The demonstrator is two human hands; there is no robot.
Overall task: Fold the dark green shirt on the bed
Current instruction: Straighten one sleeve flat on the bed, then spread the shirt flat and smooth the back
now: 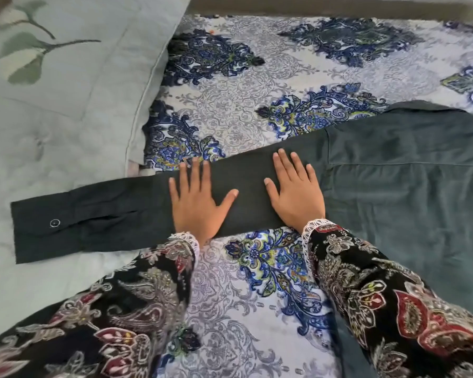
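Plainly, no brand, label or writing can be read anywhere in the frame. The dark green shirt (410, 170) lies flat on the bed, its body filling the right side of the frame and running off the right edge. One long sleeve (120, 211) stretches from the body toward the lower left, ending in a cuff (38, 230) with a small button (55, 222) that rests on the pale green quilt (66, 118).

Both hands lie palm down on that sleeve, fingers spread and flat, gripping nothing. The left hand (197, 203) presses the middle of the sleeve at frame centre; the right hand (298, 192) rests near it on the right, just beside the seam where the sleeve meets the shirt's body. A bare stretch of sleeve shows between the two thumbs. Both wrists come out of dark floral sleeves with white lace trim.

The patterned bedsheet (243, 110), grey with blue paisley, lies open above the sleeve across the upper middle and upper right of the frame, and again below the sleeve between the forearms. The quilt's edge runs diagonally down the upper left, and the quilt covers the left side. A dark strip crosses the top edge of the frame.
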